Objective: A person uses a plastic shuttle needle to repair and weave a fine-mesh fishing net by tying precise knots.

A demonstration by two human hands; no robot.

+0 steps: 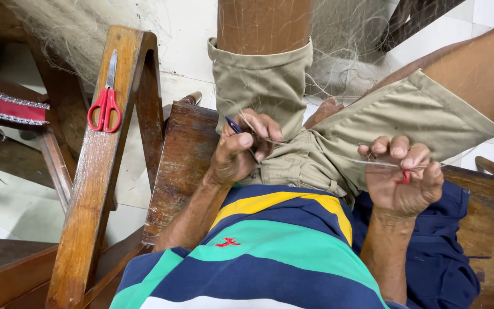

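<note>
Head view looks down at your lap as you sit in a dark wooden chair point(187, 154), with two hands at work and one fine pale fishing net point(338, 63) spread over your knees and the floor beyond.

Your left hand point(241, 151) sits left of centre, just above the striped shirt point(270, 252). Its fingers are curled in and pressed together around one slim blue netting needle point(234, 125), whose tip pokes out past the thumb toward the far left. One strand of pale twine point(258, 134) crosses over those fingers.

Your right hand point(404, 177) is to the right, near the hem of your khaki shorts point(373, 123). Its fingertips point(398, 150) are bunched and pinch the same pale twine, which runs taut between the two hands. One small red piece point(405, 176) shows inside the curled fingers; you cannot tell what it is.

Well apart on the left, one pair of red-handled scissors point(106, 97) lies closed on the light wooden armrest point(101, 171), blades pointing away from you. Farther left, one red cushion with silver trim point(7, 107) rests on another wooden frame. One dark blue cloth point(441, 257) lies on the seat at your right side.
</note>
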